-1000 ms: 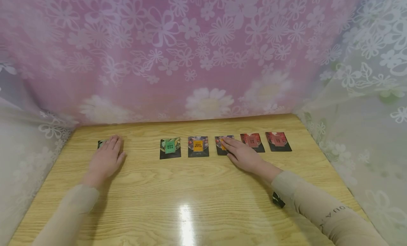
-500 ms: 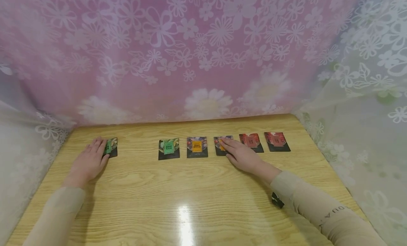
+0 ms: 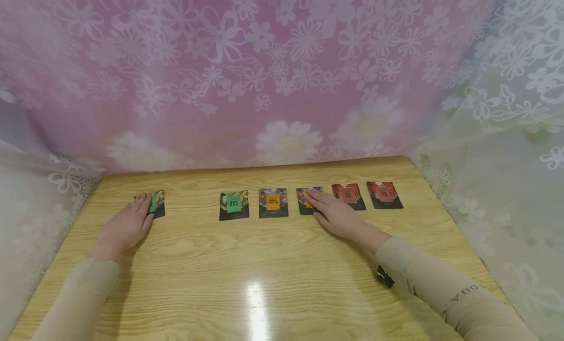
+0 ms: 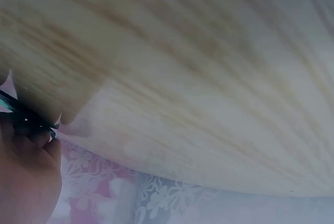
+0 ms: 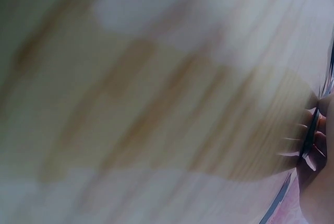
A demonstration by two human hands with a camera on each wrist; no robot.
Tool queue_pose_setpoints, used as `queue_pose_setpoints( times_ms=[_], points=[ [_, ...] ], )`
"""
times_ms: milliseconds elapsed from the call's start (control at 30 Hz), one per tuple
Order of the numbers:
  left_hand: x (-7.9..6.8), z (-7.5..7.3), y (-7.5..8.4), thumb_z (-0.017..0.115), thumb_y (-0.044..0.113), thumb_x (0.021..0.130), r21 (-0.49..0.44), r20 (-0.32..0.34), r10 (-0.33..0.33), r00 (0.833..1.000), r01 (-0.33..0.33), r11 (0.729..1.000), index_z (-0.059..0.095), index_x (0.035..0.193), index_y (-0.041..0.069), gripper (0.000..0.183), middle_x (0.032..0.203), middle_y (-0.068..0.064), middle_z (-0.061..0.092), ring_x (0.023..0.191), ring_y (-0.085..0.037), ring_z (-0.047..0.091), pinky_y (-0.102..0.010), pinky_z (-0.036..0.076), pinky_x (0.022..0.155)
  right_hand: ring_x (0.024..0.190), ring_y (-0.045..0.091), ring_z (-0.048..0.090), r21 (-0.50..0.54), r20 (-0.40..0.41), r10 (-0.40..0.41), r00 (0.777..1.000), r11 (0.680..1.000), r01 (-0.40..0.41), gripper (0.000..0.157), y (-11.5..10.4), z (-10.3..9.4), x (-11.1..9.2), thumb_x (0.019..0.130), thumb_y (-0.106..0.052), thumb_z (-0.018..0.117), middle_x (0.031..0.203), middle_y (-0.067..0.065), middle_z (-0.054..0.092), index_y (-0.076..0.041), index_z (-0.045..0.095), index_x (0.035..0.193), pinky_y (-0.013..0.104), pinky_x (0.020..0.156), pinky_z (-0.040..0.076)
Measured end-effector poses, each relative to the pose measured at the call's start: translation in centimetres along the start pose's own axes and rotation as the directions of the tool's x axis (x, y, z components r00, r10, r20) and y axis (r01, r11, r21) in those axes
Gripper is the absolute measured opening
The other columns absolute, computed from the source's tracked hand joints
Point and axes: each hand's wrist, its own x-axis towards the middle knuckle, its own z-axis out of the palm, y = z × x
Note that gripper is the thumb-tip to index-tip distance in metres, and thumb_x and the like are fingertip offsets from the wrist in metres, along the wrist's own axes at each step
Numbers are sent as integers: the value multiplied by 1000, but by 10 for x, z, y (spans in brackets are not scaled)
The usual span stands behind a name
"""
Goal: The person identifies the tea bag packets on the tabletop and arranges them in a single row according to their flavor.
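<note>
My left hand (image 3: 125, 226) lies with straight fingers over the left part of a green-labelled sachet (image 3: 158, 204) at the table's far left. In the left wrist view, the fingers of that hand (image 4: 28, 182) meet the sachet's dark edge. Farther right, my right hand (image 3: 337, 216) rests its extended fingers on an orange-labelled sachet (image 3: 302, 199), hiding much of the label. The right wrist view catches this sachet edge-on beneath the fingertips. Just left of it lie another orange-labelled sachet (image 3: 273, 203) and a second green-labelled sachet (image 3: 234, 205).
Two red-labelled sachets (image 3: 348, 196) (image 3: 385, 195) continue the row to the right. A small black item (image 3: 385, 276) sits partly under the right sleeve. Floral curtains (image 3: 282, 86) border the wood-grain table (image 3: 198, 282) at the back and sides.
My left hand has shifted left across the green-labelled sachet, uncovering its right part. The right hand stays on the orange-labelled sachet.
</note>
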Motion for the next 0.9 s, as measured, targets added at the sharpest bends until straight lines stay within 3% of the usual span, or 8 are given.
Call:
queue_pose_setpoints(
  times_ms=[433, 900],
  points=[
    [1, 2, 22, 39, 30, 116, 48, -6, 68, 998, -67, 997, 23, 162, -16, 67, 167, -41, 23, 155, -56, 28, -67, 27, 128, 157, 38, 41, 11, -8, -8, 1000, 1000, 8, 59, 1, 1, 0, 110, -20, 61, 171, 16, 39, -4, 41, 163, 58, 126, 40],
    [11, 9, 66, 44, 29, 114, 75, -52, 129, 990, -124, 989, 27, 163, -12, 66, 169, -34, 28, 157, -51, 33, -61, 30, 130, 156, 38, 42, 6, -1, -1, 1000, 1000, 1, 58, -4, -3, 1, 110, -21, 60, 170, 16, 40, -3, 43, 162, 58, 124, 42]
  ],
)
